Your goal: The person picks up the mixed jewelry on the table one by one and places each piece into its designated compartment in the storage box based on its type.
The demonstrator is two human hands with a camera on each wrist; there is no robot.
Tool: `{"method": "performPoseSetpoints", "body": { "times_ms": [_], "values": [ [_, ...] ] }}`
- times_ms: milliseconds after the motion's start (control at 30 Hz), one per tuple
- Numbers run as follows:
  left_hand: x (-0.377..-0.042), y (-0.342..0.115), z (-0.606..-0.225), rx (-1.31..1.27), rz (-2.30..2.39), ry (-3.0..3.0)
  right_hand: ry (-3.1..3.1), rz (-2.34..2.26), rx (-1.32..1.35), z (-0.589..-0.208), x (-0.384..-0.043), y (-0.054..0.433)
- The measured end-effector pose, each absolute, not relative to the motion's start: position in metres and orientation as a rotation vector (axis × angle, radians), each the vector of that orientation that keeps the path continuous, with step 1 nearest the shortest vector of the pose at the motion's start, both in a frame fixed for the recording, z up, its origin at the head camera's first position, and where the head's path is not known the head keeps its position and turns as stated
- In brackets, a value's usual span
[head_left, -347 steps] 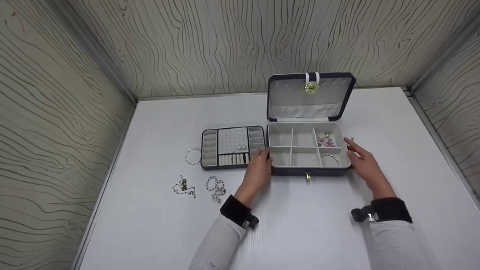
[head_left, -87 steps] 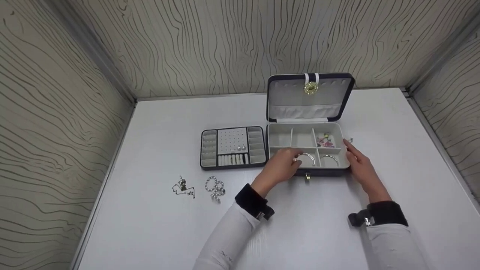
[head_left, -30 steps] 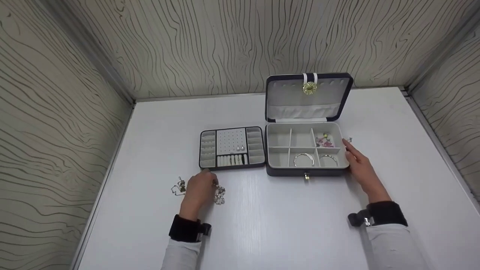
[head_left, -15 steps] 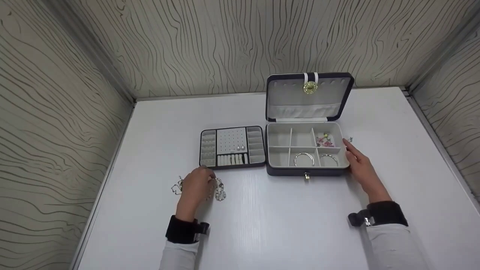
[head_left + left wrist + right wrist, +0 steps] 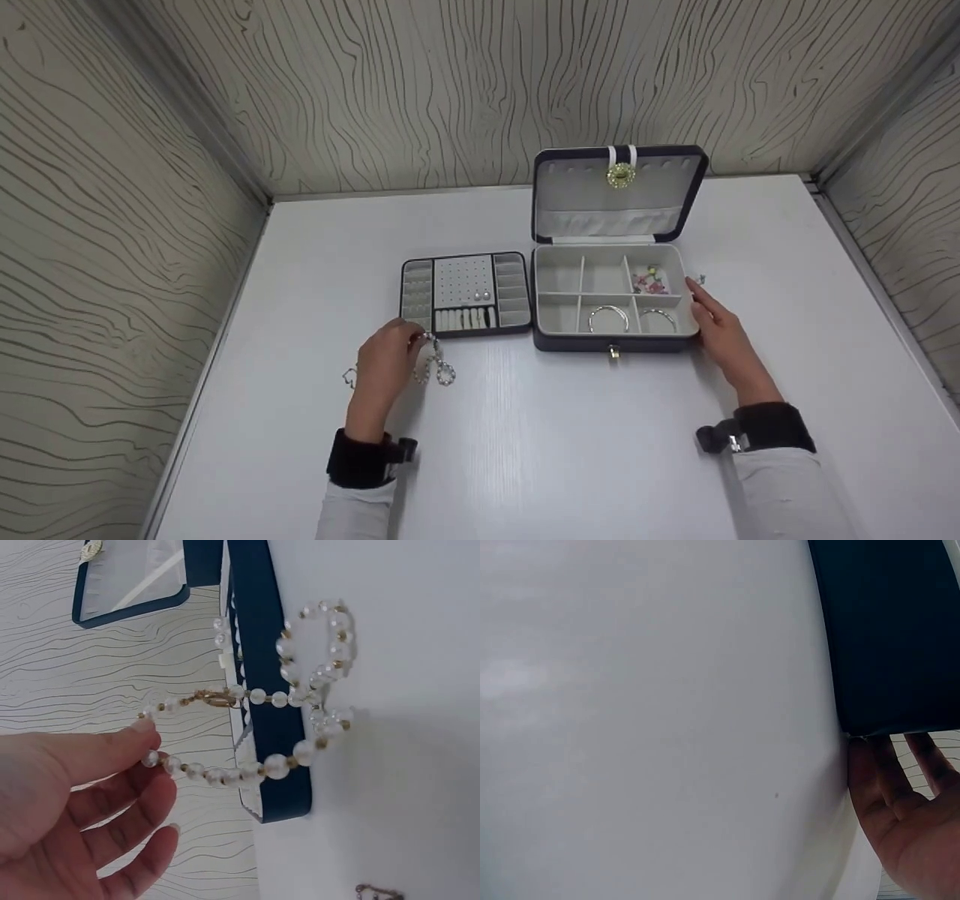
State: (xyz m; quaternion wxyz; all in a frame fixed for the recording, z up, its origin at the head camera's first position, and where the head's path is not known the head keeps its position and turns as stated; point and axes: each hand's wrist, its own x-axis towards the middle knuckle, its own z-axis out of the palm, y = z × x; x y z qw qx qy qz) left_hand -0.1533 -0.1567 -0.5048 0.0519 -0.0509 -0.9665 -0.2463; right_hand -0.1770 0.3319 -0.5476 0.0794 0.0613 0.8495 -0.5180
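My left hand [image 5: 382,367] pinches a pearl necklace [image 5: 276,766] with small gold beads between thumb and fingertips. The strand hangs in loops in front of the flat jewelry tray [image 5: 463,274], its lower part close to the table. My right hand [image 5: 727,337] rests against the right side of the open dark blue jewelry box [image 5: 574,344]; in the right wrist view its fingertips touch the box wall. Inside the box, one bangle [image 5: 608,307] lies in the front middle compartment and another bangle [image 5: 658,311] in the front right one. Pink trinkets [image 5: 651,284] fill the back right compartment.
A thin chain necklace [image 5: 349,377] lies on the table, partly hidden behind my left hand. Pearl earrings [image 5: 481,295] and several rings [image 5: 474,319] sit in the tray. A small trinket [image 5: 701,279] lies right of the box. The box lid [image 5: 611,195] stands raised at the back.
The bangle from the table's left went into the front middle compartment by my left hand. That hand then moved left, picked up the pearl necklace and raised it. My right hand stayed at the box.
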Motion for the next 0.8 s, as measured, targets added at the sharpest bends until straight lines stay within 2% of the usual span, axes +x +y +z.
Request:
{"method": "performPoseSetpoints", "body": {
  "times_ms": [433,800],
  "values": [
    [-0.155,-0.146,-0.487,-0.174,-0.884,-2.807,2.519,-1.584,0.187,-0.547,-0.177,0.333],
    [-0.163,-0.128,-0.467,-0.387,-1.047,-2.640,2.529,-1.576,0.175,-0.549,-0.177,0.332]
  ]
}}
